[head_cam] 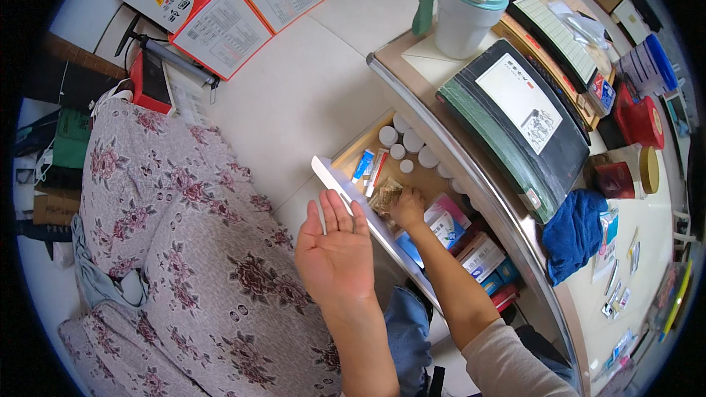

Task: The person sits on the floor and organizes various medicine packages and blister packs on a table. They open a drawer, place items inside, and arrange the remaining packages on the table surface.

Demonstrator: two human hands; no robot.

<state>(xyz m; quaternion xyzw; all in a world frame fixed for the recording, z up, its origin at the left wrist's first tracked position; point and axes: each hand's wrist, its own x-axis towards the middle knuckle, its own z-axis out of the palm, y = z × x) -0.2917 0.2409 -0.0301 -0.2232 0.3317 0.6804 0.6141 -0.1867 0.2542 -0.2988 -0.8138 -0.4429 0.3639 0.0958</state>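
Note:
My left hand [335, 251] is held palm up beside the front panel of a pulled-out drawer [325, 168], fingers extended and nothing in it. Inside the drawer, my right hand [408, 207] reaches down to some clear, brownish packets [388, 197]. Its fingertips are partly hidden, so I cannot tell if they grip a packet. A blue-and-white tube [362, 165] and a red-and-white tube [376, 171] lie beside the packets. Several white-capped bottles [412, 140] stand towards the desk. Medicine cartons [441, 229] fill the part under my right forearm.
The desk [386, 66] overhangs the drawer; on it are a lidded white cup [463, 22], a thick dark book [513, 116], a blue cloth [573, 237] and a glass jar [618, 173]. A flowered cover [204, 242] spreads at left. An opened printed carton [226, 30] lies beyond.

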